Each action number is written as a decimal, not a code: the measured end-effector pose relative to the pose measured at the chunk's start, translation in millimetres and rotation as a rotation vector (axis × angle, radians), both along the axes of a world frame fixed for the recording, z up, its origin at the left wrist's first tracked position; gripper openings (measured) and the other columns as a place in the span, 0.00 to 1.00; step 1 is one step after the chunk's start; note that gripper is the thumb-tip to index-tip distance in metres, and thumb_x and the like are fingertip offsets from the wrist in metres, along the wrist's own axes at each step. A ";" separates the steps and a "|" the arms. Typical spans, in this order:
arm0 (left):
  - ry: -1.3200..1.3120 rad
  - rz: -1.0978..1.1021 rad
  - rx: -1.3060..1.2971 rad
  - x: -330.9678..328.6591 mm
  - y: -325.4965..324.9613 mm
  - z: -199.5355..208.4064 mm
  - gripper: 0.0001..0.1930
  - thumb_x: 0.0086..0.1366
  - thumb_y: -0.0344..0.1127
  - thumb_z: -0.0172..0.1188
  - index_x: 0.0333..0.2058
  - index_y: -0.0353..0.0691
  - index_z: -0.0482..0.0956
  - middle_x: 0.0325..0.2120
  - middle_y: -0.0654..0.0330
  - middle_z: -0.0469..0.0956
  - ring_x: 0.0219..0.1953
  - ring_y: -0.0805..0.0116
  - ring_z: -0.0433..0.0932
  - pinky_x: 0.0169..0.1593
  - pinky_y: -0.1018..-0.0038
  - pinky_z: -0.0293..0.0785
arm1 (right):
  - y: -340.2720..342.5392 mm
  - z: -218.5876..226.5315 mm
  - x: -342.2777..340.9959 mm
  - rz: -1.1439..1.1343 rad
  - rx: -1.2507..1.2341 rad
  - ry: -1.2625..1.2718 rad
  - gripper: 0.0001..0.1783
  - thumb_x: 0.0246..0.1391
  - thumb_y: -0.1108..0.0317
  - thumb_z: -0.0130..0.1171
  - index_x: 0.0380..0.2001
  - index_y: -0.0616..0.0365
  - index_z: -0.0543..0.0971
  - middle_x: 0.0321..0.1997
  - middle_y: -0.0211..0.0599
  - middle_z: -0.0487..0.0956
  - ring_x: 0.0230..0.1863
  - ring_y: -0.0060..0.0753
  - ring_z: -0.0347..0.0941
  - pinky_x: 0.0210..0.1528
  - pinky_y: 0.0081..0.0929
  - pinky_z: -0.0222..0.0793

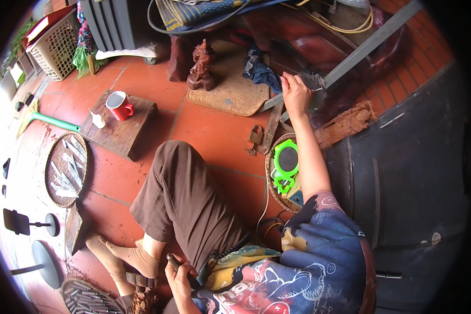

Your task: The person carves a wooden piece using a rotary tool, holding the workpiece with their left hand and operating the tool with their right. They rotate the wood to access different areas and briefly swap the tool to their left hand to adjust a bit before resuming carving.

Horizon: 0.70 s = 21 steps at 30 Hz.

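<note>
My left hand [180, 278] is closed around a dark, rod-shaped tool handle [172, 261] near my lap; its lower part is hidden by my fingers. Just left of it, by my feet, is a reddish-brown carved wood piece [143, 299], cut off by the lower edge. My right arm reaches far out, and my right hand [296, 95] is closed with thumb and fingers pinched. What it holds is too small to tell. Close beside it are a blurred, see-through round shape [314, 81] and a slanting grey metal bar [353, 57].
A round basket [269, 172] holds a green-framed mirror [287, 158]. A wooden figure [201, 65] stands on a brown board [230, 99]. A red mug [119, 107] sits on a low wooden block [104, 128]. Metal strips fill a woven tray [49, 172]; dark rods fill another basket [68, 285].
</note>
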<state>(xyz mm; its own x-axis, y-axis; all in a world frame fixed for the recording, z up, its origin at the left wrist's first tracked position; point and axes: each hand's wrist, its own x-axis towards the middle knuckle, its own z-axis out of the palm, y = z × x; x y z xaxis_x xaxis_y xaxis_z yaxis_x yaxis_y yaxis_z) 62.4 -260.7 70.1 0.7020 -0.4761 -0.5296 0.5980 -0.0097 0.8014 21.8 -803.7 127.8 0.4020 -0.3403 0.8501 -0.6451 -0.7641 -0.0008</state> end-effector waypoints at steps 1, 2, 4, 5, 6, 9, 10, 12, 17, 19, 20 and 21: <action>-0.003 0.004 0.010 0.5 0.6 -0.9 0.04 0.55 0.25 0.51 0.29 0.36 0.65 0.17 0.60 0.68 0.15 0.72 0.69 0.21 0.76 0.67 | -9.4 -4.0 -7.3 -0.093 -0.049 0.073 0.09 0.54 0.63 0.61 0.38 0.52 0.83 0.30 0.36 0.79 0.30 0.44 0.78 0.30 0.37 0.73; 0.005 0.008 0.011 -1.3 -1.3 -2.6 0.04 0.55 0.25 0.50 0.28 0.36 0.65 0.16 0.60 0.68 0.15 0.72 0.69 0.21 0.77 0.67 | -19.4 -2.8 -19.0 -0.147 -0.072 0.115 0.09 0.54 0.63 0.61 0.38 0.51 0.82 0.30 0.35 0.79 0.30 0.44 0.78 0.30 0.37 0.73; -0.011 -0.039 0.020 -1.1 -3.3 0.2 0.04 0.54 0.25 0.50 0.29 0.36 0.65 0.15 0.61 0.68 0.14 0.72 0.68 0.21 0.76 0.67 | -31.5 -10.0 -33.2 -0.241 -0.096 0.181 0.09 0.55 0.62 0.60 0.38 0.50 0.82 0.30 0.34 0.79 0.29 0.44 0.78 0.30 0.37 0.73; -0.021 -0.057 0.028 -0.8 -3.4 1.8 0.04 0.54 0.25 0.50 0.29 0.37 0.65 0.14 0.61 0.68 0.14 0.72 0.68 0.21 0.76 0.66 | -29.2 -9.8 -36.0 -0.205 -0.103 0.172 0.08 0.55 0.62 0.60 0.37 0.49 0.82 0.30 0.34 0.79 0.29 0.43 0.78 0.30 0.37 0.72; -0.022 -0.059 0.038 -1.6 -2.7 0.9 0.04 0.54 0.25 0.50 0.29 0.37 0.65 0.14 0.61 0.68 0.14 0.72 0.68 0.21 0.76 0.66 | -26.3 -9.1 -40.2 -0.169 -0.112 0.164 0.08 0.55 0.62 0.61 0.37 0.49 0.82 0.29 0.34 0.79 0.29 0.43 0.78 0.30 0.37 0.72; -0.025 -0.050 0.044 -3.5 -1.8 -2.2 0.04 0.54 0.25 0.50 0.29 0.37 0.65 0.14 0.61 0.68 0.14 0.72 0.68 0.21 0.77 0.65 | -10.1 -6.2 -47.9 -0.085 -0.077 0.007 0.07 0.51 0.65 0.64 0.35 0.48 0.82 0.27 0.32 0.78 0.25 0.40 0.77 0.28 0.36 0.71; -0.026 -0.036 0.033 -3.2 -2.4 -1.9 0.05 0.54 0.25 0.50 0.30 0.37 0.65 0.14 0.61 0.68 0.14 0.72 0.68 0.20 0.77 0.65 | -7.1 -6.0 -51.6 -0.096 -0.046 -0.074 0.08 0.50 0.66 0.64 0.35 0.48 0.82 0.26 0.32 0.77 0.25 0.39 0.76 0.28 0.36 0.71; -0.017 -0.018 0.019 -4.1 -2.1 -1.7 0.05 0.54 0.25 0.50 0.30 0.37 0.65 0.14 0.61 0.68 0.14 0.72 0.68 0.20 0.77 0.65 | -6.0 0.5 -61.2 -0.163 -0.050 -0.200 0.10 0.46 0.70 0.66 0.35 0.49 0.82 0.24 0.31 0.74 0.23 0.37 0.74 0.27 0.35 0.70; -0.009 0.032 0.036 -5.0 0.3 -0.5 0.06 0.54 0.25 0.50 0.31 0.37 0.64 0.16 0.61 0.68 0.15 0.72 0.67 0.21 0.77 0.66 | -7.2 22.0 -73.4 -0.295 -0.047 -0.102 0.14 0.43 0.71 0.67 0.37 0.53 0.82 0.33 0.33 0.73 0.39 0.40 0.73 0.40 0.38 0.69; -0.006 0.039 0.050 -3.8 4.9 -3.6 0.06 0.55 0.25 0.50 0.31 0.38 0.64 0.17 0.61 0.67 0.15 0.72 0.67 0.21 0.76 0.67 | -12.2 20.5 -70.8 -0.308 -0.012 -0.030 0.14 0.43 0.71 0.67 0.37 0.54 0.83 0.35 0.34 0.74 0.41 0.41 0.72 0.42 0.38 0.70; -0.003 0.042 0.053 -3.5 6.8 -4.6 0.06 0.55 0.25 0.50 0.31 0.38 0.64 0.17 0.61 0.67 0.15 0.72 0.67 0.21 0.76 0.67 | -17.3 22.5 -71.4 -0.322 -0.009 0.003 0.13 0.44 0.71 0.67 0.37 0.54 0.83 0.36 0.34 0.74 0.42 0.41 0.72 0.42 0.37 0.70; -0.010 0.046 0.048 -3.6 8.1 -4.1 0.06 0.55 0.25 0.50 0.32 0.38 0.64 0.17 0.61 0.67 0.15 0.72 0.67 0.21 0.76 0.67 | -20.9 24.3 -72.7 -0.335 -0.007 0.037 0.13 0.44 0.71 0.66 0.37 0.54 0.83 0.37 0.34 0.74 0.42 0.41 0.72 0.42 0.37 0.71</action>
